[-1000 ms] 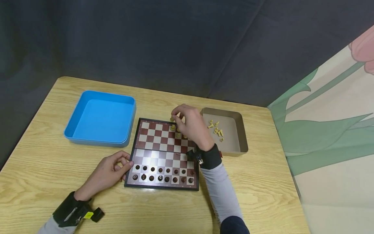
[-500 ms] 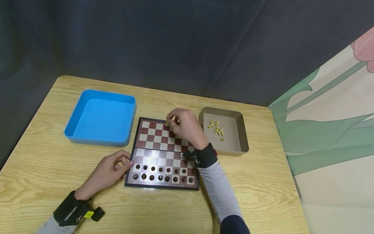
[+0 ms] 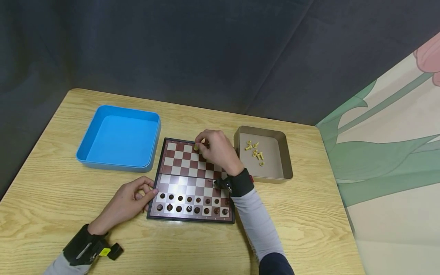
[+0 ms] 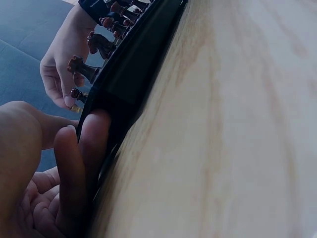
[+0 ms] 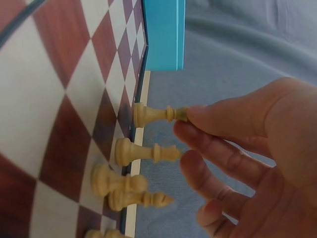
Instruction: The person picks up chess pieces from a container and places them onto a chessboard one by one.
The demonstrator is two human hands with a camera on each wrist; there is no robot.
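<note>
My right hand (image 3: 216, 151) pinches the top of a cream chess piece (image 5: 156, 114) between thumb and fingers; its tip is hidden. The piece's base is right at the back row of the chessboard (image 3: 182, 183). Beside it stand more cream pieces, among them a taller piece (image 5: 146, 152), a pawn (image 5: 116, 181) and a bishop (image 5: 138, 199). Over the board's left edge lies the thumb of my left hand (image 3: 128, 200), with fingers curled against its side, gripping it. Two rows of dark chess pieces (image 3: 189, 209) fill the near side.
A blue tray (image 3: 117, 166) stands at the back left of the wooden table (image 3: 302, 214). Right of the board is a tan box (image 3: 286, 152) with several loose cream pieces (image 3: 255, 152) inside. Dark cloth (image 3: 192, 53) hangs behind the table.
My right hand has moved left and slightly nearer, bringing the cream chess piece from beyond the board's far edge to its back row. The left hand has stayed at the board's edge.
</note>
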